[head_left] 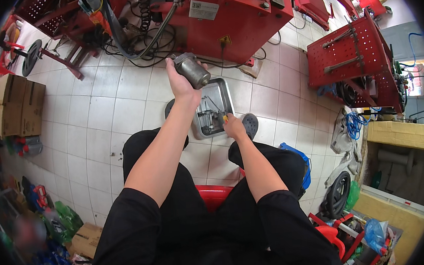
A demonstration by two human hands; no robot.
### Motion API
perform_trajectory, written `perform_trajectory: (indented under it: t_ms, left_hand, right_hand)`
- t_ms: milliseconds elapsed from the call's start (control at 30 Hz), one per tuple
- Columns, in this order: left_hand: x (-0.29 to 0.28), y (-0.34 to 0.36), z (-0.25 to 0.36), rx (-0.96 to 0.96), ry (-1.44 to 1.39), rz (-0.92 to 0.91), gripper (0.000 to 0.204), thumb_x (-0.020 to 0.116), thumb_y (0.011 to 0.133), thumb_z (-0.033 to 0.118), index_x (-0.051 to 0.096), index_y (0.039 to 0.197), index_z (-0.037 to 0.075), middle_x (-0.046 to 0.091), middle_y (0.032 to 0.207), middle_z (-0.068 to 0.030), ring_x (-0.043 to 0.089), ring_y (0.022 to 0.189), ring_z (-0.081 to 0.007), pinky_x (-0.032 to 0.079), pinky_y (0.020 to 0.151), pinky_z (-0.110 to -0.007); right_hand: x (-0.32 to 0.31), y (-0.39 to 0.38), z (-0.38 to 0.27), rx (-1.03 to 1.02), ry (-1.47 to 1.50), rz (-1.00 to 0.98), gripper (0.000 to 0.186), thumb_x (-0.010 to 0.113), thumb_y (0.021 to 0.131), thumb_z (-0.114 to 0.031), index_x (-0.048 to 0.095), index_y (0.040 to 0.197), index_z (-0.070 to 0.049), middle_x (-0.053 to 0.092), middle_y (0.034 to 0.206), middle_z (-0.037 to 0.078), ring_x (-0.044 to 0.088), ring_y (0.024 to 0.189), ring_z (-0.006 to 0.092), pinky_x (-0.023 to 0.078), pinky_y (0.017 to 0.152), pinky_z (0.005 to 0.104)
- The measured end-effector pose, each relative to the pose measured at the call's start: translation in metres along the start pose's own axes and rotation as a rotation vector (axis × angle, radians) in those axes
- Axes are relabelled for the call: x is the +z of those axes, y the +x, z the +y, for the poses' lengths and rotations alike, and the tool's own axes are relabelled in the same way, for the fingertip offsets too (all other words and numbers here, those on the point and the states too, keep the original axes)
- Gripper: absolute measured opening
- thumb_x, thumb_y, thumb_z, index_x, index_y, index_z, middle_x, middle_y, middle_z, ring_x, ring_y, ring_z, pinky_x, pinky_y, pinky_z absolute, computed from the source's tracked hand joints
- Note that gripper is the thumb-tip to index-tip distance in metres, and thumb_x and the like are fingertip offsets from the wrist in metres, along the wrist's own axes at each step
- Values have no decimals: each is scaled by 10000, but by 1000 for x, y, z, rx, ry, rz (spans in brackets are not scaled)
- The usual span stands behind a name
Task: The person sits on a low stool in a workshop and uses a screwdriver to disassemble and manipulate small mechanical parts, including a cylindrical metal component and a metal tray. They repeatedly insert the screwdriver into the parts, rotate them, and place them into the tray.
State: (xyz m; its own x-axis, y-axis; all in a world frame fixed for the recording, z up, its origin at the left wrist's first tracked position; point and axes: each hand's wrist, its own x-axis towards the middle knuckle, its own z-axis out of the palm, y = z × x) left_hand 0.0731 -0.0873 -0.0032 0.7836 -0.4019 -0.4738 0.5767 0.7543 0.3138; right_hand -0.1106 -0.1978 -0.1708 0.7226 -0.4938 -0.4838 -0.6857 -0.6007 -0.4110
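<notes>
My left hand (181, 83) is wrapped round a grey metal cylinder (195, 72), which looks like a small starter motor. It is tilted above the far end of a metal tray (228, 92), with its narrow nose toward the lower right. Over the tray's near right side, my right hand (234, 128) is closed on a screwdriver with a yellow handle (226, 118). Its thin shaft (214, 104) slants up and left across the tray. Several metal parts (208, 123) lie in the tray, too small to name.
A red machine (234, 31) stands ahead, with black cables (156, 52) on the tiled floor. A red perforated cart (338, 65) is at the right, cardboard boxes (19, 105) at the left. My shoe (250, 125) is beside the tray; a red stool (213, 194) is under me.
</notes>
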Motion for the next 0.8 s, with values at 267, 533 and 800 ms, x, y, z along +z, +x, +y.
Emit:
perform_trajectory:
  t_ms: [267, 533, 800]
  left_hand:
    - [1, -1, 1, -23, -11, 9, 548, 328, 922, 561, 516, 948, 47, 562, 767, -107, 576, 720, -269, 503, 660, -371]
    - [-1, -1, 0, -56, 27, -20, 616, 270, 915, 585, 518, 991, 26, 572, 851, -140, 563, 804, -289, 450, 746, -430]
    - [-4, 2, 0, -37, 36, -15, 632, 266, 913, 590, 512, 987, 12, 573, 851, -144, 563, 804, -292, 460, 730, -429]
  right_hand:
    - [13, 2, 4, -50, 27, 26, 393, 602, 795, -162, 538, 1164, -41, 627, 1010, 236, 598, 966, 393, 490, 821, 453]
    - [19, 7, 8, -60, 24, 3, 374, 589, 805, -153, 533, 1151, -22, 628, 993, 240, 601, 961, 390, 494, 818, 452]
    - [17, 4, -4, -58, 31, 7, 278, 591, 819, -162, 530, 1032, 5, 627, 949, 261, 602, 933, 412, 491, 798, 466]
